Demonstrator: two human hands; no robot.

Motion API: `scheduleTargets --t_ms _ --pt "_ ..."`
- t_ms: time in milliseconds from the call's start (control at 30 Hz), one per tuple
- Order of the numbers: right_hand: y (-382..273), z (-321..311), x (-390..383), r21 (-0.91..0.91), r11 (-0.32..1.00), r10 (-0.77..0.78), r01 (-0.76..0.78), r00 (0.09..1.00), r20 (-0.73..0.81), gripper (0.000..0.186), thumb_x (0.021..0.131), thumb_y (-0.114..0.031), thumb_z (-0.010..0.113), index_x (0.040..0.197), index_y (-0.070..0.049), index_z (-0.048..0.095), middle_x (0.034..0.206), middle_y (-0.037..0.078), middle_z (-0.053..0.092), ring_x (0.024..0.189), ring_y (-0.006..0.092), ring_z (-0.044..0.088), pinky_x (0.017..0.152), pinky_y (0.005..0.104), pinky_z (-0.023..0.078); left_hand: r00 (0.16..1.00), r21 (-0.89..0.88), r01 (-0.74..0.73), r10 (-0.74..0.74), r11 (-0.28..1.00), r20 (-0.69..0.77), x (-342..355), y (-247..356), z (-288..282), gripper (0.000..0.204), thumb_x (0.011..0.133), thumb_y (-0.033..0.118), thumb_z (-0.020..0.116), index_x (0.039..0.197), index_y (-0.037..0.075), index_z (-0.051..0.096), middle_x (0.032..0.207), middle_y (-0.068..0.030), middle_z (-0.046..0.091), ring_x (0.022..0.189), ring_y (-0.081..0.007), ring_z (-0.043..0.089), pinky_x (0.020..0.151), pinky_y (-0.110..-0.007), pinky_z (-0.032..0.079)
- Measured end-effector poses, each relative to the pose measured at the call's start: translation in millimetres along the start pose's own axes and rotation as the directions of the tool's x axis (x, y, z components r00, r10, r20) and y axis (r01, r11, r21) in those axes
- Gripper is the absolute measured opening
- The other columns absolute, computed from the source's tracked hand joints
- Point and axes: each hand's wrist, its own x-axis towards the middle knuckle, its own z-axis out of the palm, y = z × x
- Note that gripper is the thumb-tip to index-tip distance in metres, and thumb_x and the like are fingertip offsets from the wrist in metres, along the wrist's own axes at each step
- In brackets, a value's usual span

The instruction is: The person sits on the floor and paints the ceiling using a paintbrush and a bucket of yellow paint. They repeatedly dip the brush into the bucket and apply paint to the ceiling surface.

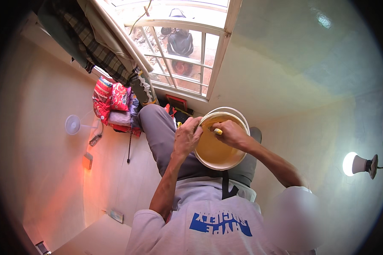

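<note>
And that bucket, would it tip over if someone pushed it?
The bucket might tip: it's over the person's legs, with the left hand against it. If the yellowish stuff inside is runny, it could slosh. The thin handle would probably swing.

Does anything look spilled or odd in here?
No spill shows around the bucket. The wall right of the window looks odd: its tone is uneven, with a darker patch. I can't tell whether that's damp, paint or light.

bucket (218, 166) – smooth plastic, trousers (158, 129) – matt cloth
</note>
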Motion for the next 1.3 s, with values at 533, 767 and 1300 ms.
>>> scheduleTargets --t_ms 533,767,1300 --pt "-43.1 -19.6 -40.7 0.02 0.996 -0.081 0.083 0.994 -0.068 0.023 0.077 -0.006 0.068 0.1 -0.006 0.07 0.089 0.011 0.07 0.08 0.0304 0.068 0.074 0.0389 0.054 1.0 -0.009 0.026 -0.026 1.0 -0.001 -2.4 3.8 -1.5 0.025 0.088 0.012 0.06 0.113 0.01 0.065 0.089 -0.0132 0.061 0.083 -0.0342 0.063 0.073 -0.042 0.051" --pt "-27.6 -12.7 -48.0 0.234 0.972 0.018 -0.004 0.998 -0.058 0.021 0.081 -0.005 0.067 0.102 -0.005 0.068 0.089 0.013 0.07 0.083 0.0258 0.07 0.074 0.0367 0.054 0.999 -0.005 0.036 -0.035 0.999 0.034 -0.2 5.6 -3.9 0.021 0.09 0.012 0.059 0.11 0.01 0.065 0.085 -0.0141 0.058 0.08 -0.0344 0.062 0.071 -0.042 0.049" --pt "38.8 6.5 -131.5 0.798 -0.262 0.572 0.542 0.754 -0.325 0.038 0.092 -0.026 0.061 0.122 -0.005 0.055 0.109 0.015 0.066 0.095 0.0254 0.068 0.076 0.0394 0.059 0.997 0.01 -0.071 0.071 0.997 0.006 -1.7 -1.3 -0.3 0.026 0.089 0.006 0.059 0.114 0.003 0.066 0.093 -0.0193 0.065 0.085 -0.034 0.065 0.078 -0.041 0.051"
